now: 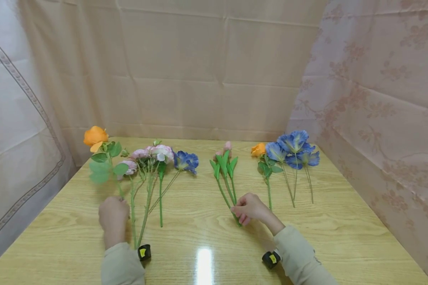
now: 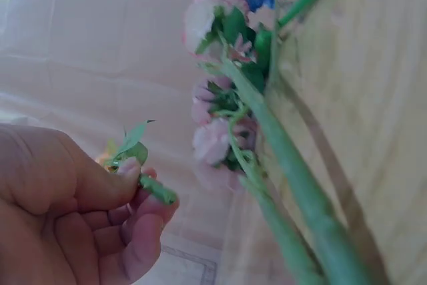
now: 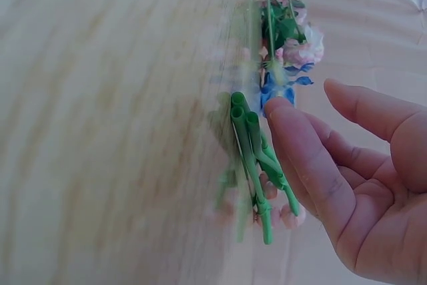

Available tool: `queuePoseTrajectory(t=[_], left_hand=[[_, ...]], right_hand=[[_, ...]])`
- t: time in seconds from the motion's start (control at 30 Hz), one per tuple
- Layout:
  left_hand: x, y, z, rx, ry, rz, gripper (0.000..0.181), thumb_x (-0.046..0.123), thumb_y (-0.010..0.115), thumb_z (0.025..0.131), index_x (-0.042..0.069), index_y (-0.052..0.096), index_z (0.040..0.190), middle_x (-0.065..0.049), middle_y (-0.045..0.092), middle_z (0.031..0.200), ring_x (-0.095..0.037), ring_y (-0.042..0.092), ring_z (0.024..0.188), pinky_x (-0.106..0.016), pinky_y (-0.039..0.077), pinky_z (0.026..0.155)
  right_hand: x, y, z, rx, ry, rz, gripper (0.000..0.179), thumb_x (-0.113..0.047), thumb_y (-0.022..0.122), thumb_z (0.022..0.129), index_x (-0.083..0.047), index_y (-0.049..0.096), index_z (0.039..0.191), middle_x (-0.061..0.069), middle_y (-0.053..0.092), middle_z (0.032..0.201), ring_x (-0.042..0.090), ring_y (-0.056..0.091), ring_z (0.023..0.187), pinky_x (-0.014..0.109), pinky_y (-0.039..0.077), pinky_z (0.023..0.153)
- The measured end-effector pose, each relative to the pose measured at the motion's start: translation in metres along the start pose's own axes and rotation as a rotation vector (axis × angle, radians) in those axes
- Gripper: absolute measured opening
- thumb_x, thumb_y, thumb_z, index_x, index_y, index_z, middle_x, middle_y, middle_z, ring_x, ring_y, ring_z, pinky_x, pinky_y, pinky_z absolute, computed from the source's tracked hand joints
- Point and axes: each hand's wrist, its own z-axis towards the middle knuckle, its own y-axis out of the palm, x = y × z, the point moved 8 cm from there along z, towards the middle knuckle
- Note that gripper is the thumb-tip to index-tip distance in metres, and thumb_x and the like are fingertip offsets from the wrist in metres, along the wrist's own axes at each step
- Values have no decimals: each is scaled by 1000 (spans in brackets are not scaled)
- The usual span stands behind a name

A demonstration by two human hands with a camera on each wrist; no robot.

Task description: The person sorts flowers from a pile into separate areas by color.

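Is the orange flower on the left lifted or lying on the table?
Lifted: the left hand pinches the orange flower by its stem, whose end shows clear of the tabletop in the left wrist view.

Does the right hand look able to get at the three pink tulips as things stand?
Likely yes: the right hand looks empty, thumb and index finger apart, close beside the pink tulips, with nothing visible in between.

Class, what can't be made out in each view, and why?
- Head: held stem, its lower end behind the left hand.
- Head: a green leaf, edges blurred.
- Left wrist: pink-flower stems, lower ends cut by the bottom edge.
- Right wrist: pink tulip heads, partly behind green stems.
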Motion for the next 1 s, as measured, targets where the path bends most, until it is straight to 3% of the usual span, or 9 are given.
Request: queuePoseTrajectory(t=[0.3,0.6,0.77,1.0], left_hand=[[46,11,-12,-66,185,-72,13,-1,56,84,-13,58,79,-27,58,79,-40,56,75,-44,47,64],[83,27,-24,-75,300,-141,11,1,60,81,-10,59,81,-17,59,73,-29,56,67,-39,46,60],[107,43,-38,-173,355,-244,10,0,60,82,-9,59,85,-12,59,71,-20,58,57,-29,47,51],[137,66,-60,-277,442,-357,6,-2,61,81,-7,60,85,-8,58,70,-19,59,55,-25,47,49]], right_hand=[[-2,0,-1,3,-25,-12,19,-10,59,85,6,60,73,11,59,60,20,59,50,35,51,49],[-7,0,-2,23,-45,-26,17,-9,61,84,6,61,77,10,59,62,19,59,52,32,51,50],[-10,2,-3,39,-53,-35,14,-10,61,84,5,61,83,11,60,66,18,59,55,30,51,51],[-24,4,-8,60,-149,-3,18,-9,58,87,7,60,94,16,61,75,26,61,63,34,52,55]])
